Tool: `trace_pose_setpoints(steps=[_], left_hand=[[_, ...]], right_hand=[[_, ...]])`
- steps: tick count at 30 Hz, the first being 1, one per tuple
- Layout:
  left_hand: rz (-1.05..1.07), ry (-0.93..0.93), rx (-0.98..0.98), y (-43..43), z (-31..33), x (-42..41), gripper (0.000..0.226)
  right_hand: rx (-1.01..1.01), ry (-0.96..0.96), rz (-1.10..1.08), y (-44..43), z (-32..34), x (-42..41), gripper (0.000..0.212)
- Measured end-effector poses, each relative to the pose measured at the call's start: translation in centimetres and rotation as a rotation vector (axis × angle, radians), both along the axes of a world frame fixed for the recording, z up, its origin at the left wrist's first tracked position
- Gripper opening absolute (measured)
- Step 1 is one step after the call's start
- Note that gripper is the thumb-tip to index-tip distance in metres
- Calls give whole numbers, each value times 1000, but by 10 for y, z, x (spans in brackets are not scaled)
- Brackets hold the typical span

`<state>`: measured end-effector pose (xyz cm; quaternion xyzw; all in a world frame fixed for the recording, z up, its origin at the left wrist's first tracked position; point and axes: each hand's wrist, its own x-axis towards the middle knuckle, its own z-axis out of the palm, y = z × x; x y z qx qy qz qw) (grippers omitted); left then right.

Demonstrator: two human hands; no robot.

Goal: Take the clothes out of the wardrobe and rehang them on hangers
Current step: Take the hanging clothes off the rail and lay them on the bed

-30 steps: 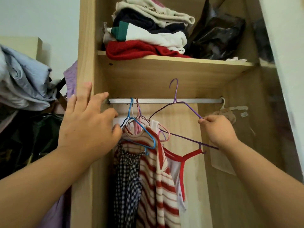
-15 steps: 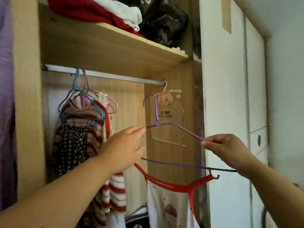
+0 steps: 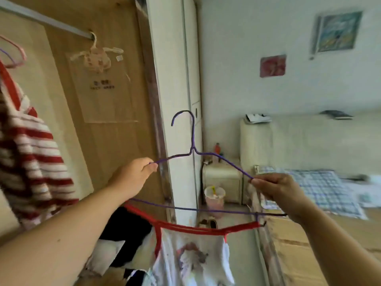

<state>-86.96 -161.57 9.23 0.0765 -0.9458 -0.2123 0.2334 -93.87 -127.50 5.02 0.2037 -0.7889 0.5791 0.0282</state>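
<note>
We hold the hanger [image 3: 193, 139] outside the wardrobe [image 3: 115, 131].
The wardrobe keeps a striped sweater [image 3: 31, 151] on its rail [image 3: 47, 19]. A red-trimmed top [image 3: 191, 259] hangs from the hanger, before the wardrobe's edge; our left hand [image 3: 132, 178] and right hand [image 3: 282, 193] each pinch one shoulder wire.

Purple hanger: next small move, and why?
Probably slip the red strap off the purple hanger at its right end with the right hand. The left hand pinches the other shoulder; the hanger is off the rail, white top hanging from it.
</note>
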Motion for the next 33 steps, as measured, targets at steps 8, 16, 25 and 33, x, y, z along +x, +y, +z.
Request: trace_pose_setpoints(steps=[8, 16, 25, 33], left_hand=[[-430, -200, 109, 97, -78, 46, 20], [-769, -313, 6, 240, -133, 71, 21], [-1070, -445, -18, 444, -195, 94, 26], [-1011, -613, -164, 575, -265, 82, 29]], right_hand=[[393, -142, -400, 93, -103, 138, 27], [337, -398, -750, 210, -156, 277, 10], [346, -542, -1175, 345, -191, 404, 18], [382, -733, -1143, 444, -250, 410, 23]])
